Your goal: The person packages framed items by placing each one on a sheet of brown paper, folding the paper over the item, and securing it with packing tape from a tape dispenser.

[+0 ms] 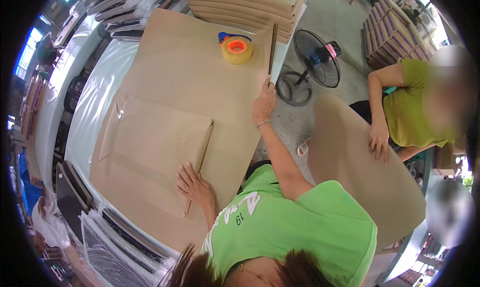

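Note:
My left hand point(196, 186) lies flat, fingers spread, on the near right edge of a flat, brown-paper-wrapped package point(155, 142). That package rests on a large sheet of brown paper point(185, 77) spread across the table. Farther right, my right hand point(264, 103) is closed around the near end of a long, thin dark strip point(273, 52) at the paper's right edge. Whether the strip is wood or metal I cannot tell. A roll of clear yellowish tape point(236, 51) with an orange core stands on the paper, a blue piece beside it.
Stacked brown paper-covered packages point(245, 9) stand at the far end. Plastic-wrapped panels point(120, 247) line the left side. To the right are a black floor fan point(317, 59) and a co-worker in a yellow-green top point(410, 102), one hand on a brown sheet point(360, 177).

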Demonstrator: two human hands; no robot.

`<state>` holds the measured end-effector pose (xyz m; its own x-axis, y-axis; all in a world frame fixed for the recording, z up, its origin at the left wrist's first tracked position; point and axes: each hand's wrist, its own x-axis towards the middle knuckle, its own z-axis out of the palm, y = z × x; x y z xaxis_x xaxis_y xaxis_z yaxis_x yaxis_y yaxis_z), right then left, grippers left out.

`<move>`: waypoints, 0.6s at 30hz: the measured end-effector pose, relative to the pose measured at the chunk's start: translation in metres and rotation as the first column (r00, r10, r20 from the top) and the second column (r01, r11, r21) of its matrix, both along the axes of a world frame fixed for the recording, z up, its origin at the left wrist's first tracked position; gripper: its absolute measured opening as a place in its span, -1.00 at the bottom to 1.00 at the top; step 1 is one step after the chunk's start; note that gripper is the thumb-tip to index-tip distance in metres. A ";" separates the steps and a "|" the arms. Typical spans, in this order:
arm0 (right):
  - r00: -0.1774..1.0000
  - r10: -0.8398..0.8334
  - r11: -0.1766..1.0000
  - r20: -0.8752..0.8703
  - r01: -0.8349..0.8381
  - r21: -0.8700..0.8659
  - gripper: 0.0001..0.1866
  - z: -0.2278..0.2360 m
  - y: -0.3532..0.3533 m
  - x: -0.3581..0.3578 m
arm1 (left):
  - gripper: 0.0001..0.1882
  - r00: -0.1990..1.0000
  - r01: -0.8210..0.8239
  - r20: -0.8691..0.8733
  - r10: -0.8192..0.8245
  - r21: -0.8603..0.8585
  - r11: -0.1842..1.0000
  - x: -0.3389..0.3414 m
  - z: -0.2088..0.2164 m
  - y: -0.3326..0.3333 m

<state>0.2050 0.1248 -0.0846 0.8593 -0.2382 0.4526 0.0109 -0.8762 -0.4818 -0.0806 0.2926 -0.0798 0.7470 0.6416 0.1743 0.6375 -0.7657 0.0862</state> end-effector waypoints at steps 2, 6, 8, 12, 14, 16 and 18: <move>1.000 0.010 1.000 0.017 -0.010 -0.004 -0.08 -0.001 -0.001 -0.001 | -0.40 1.000 0.000 0.004 0.000 -0.013 1.000 0.000 0.001 -0.001; 0.999 0.034 0.999 -0.032 -0.033 0.022 -0.17 0.000 0.003 -0.003 | -0.40 1.000 -0.001 0.001 0.001 0.001 1.000 -0.001 0.000 0.001; 0.998 0.040 0.999 -0.054 -0.040 -0.003 -0.16 0.001 0.005 -0.005 | -0.41 1.000 0.006 -0.009 -0.006 0.031 1.000 -0.001 0.000 0.001; 0.997 0.028 0.998 -0.078 -0.031 -0.046 -0.15 -0.002 0.004 0.000 | -0.40 1.000 0.001 -0.006 0.000 0.015 1.000 0.001 0.003 -0.001; 0.998 0.048 0.999 -0.027 -0.048 -0.002 -0.16 -0.005 0.001 0.001 | -0.40 1.000 0.001 -0.004 -0.001 0.016 1.000 0.001 0.004 -0.002; 0.998 0.057 0.998 0.005 -0.057 0.027 -0.16 -0.008 0.002 0.001 | -0.39 1.000 -0.008 0.005 0.008 -0.007 1.000 0.000 0.002 -0.001; 0.998 0.053 0.998 0.016 -0.053 0.040 -0.14 -0.008 0.003 0.001 | -0.40 1.000 -0.012 0.009 0.012 -0.013 1.000 -0.001 0.001 0.000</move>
